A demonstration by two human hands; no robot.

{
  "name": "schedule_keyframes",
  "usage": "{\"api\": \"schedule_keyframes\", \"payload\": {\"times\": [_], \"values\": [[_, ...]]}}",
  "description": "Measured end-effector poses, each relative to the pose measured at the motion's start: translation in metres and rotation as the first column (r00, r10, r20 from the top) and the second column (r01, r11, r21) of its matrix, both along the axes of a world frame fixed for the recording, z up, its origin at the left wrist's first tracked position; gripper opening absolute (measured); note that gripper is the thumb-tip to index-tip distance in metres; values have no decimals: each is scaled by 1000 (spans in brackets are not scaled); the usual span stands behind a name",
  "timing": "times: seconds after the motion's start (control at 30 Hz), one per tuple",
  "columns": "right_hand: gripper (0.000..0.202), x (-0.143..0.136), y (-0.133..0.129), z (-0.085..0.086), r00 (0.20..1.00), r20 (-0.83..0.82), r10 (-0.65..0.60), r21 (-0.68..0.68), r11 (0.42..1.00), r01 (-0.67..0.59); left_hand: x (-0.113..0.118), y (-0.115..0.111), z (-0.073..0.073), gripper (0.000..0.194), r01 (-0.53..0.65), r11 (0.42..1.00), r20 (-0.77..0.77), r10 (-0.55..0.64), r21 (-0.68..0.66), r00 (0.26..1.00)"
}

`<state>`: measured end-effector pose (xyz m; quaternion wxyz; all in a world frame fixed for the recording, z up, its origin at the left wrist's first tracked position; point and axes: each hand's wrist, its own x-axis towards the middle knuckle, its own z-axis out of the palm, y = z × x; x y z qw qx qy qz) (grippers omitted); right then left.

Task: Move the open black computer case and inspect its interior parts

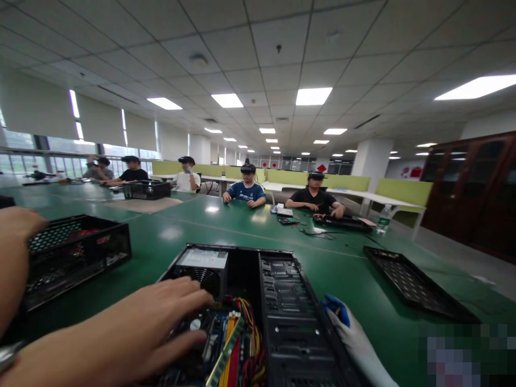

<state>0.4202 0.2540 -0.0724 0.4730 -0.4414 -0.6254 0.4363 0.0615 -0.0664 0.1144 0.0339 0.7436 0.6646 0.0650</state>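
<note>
An open black computer case (290,301) lies flat on the green table (342,258) in front of me. My left hand (153,328) is bare and reaches in from the lower left. Its fingers are spread over the blue motherboard (213,328), with the fingertips by the power supply fan (201,277). It holds nothing. Green memory sticks (228,349) and a bundle of yellow and red cables (248,322) lie just right of that hand. My right hand (355,338), in a white glove with a blue fingertip, rests flat against the case's right edge.
A black mesh basket (76,252) stands to the left, and a bare arm (14,252) shows at the far left edge. A flat black perforated panel (411,279) lies to the right. Several people sit across the table, near a water bottle (384,217).
</note>
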Motion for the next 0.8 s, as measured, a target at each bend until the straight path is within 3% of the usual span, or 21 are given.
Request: {"api": "schedule_keyframes", "payload": {"times": [0.03, 0.1, 0.2, 0.3, 0.4, 0.47, 0.6, 0.67, 0.73, 0.77, 0.8], "values": [[78, 1, -7, 13, 1000, 1, -11, 2, 1000, 11, -2, 15, 8, 49, -6, 998, -23, 5, -66, 1000], [84, 5, -20, 44, 1000, -20, -22, 17, 1000, 22, -8, 44, 7, 72, 7, 980, -83, -25, -200, 996], [93, 12, -41, 99, 995, -99, 16, 82, 997, -8, -16, 77, -21, 107, 43, 938, -144, -98, -344, 985], [85, 11, -67, 151, 988, -110, 109, 172, 981, -89, -20, 93, -49, 110, 22, 913, -181, -104, -408, 978], [50, -3, -96, 186, 953, 179, 244, 276, 917, -287, -20, 93, -59, 96, -5, 920, -209, -84, -391, 974], [37, -24, -113, 199, 842, 431, 325, 328, 812, -482, -19, 88, -55, 87, 2, 937, -218, -84, -349, 972], [54, -90, -135, 208, 578, 754, 311, 330, 581, -744, -21, 76, -28, 72, -6, 959, -251, -68, -284, 965], [54, -133, -141, 206, 369, 906, 206, 228, 494, -839, -23, 69, -8, 68, -9, 965, -272, -65, -262, 960], [44, -178, -146, 198, 107, 989, 106, 51, 431, -901, -25, 62, 11, 65, -3, 969, -274, -67, -248, 959], [38, -200, -148, 191, 25, 996, 86, -12, 408, -913, -27, 59, 20, 64, -6, 970, -272, -63, -244, 960], [32, -220, -151, 184, 1, 996, 89, -34, 386, -922, -28, 55, 27, 63, -10, 970, -270, -58, -244, 961]]}}
